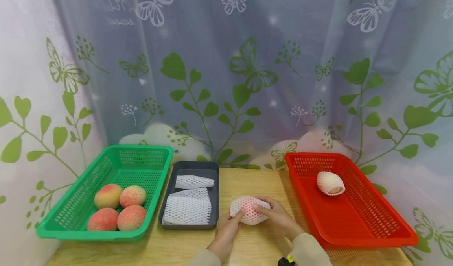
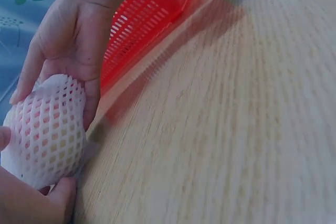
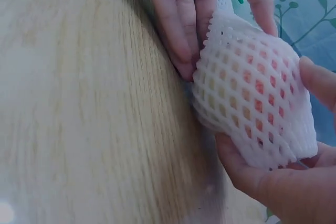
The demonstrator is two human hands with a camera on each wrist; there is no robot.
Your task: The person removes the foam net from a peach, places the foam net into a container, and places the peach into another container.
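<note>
Between both hands is a peach (image 1: 250, 210) in a white foam net (image 3: 257, 85), just above the wooden table; its pink skin shows through the mesh. The left hand (image 1: 227, 230) grips its left side, thumb on the near face. From the right, the right hand (image 1: 279, 217) holds the net and peach, with the thumb in front. In the right wrist view the net reaches past the fruit at both ends. Left of the hands, a dark grey tray (image 1: 191, 226) holds flat white foam nets (image 1: 187, 210).
A green basket (image 1: 49, 222) at the left holds several bare peaches (image 1: 107, 195). Inside the red basket (image 1: 371, 240) at the right lies one netted peach (image 1: 330, 183). A patterned curtain (image 1: 219, 81) hangs behind the wooden table (image 1: 247, 250). Near the right sleeve is a small black object (image 1: 283, 262).
</note>
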